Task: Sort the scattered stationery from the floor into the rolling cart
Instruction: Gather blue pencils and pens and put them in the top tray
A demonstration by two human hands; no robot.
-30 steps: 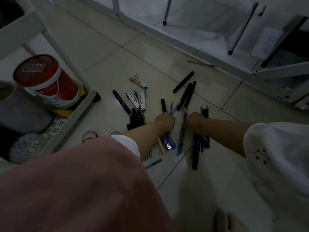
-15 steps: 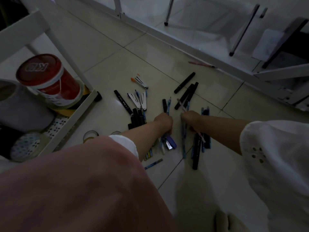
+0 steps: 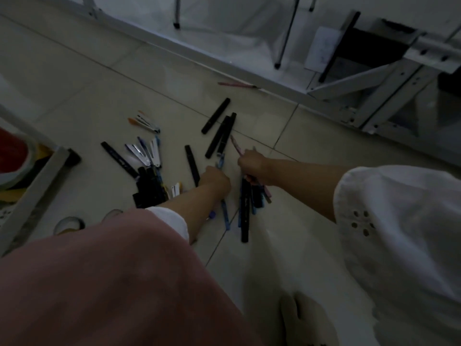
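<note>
Fingers of the right hand (image 3: pixel 254 168) curled round a pink pencil (image 3: pixel 235 145), those of the left hand (image 3: pixel 215 178) round a blue pen (image 3: pixel 220 159). Best, I thought, to bunch several parallel in each fist before lifting, so none slipped. Both fists sat knuckles-up, forearms stretched low over the stationery (image 3: pixel 149 187) scattered right of the rolling cart (image 3: pixel 42 181)

Both arms reach forward and down side by side, the left forearm bare below a white cuff (image 3: pixel 172 221), the right bare below a loose white sleeve (image 3: pixel 399 221). The left hand (image 3: pixel 215 178), knuckles up, curls around a blue pen (image 3: pixel 226 217). Just to its right, not touching it, the right hand (image 3: pixel 253 168) makes a fist around a pink pen (image 3: pixel 235 145), which sticks out on both sides of the fist.
</note>
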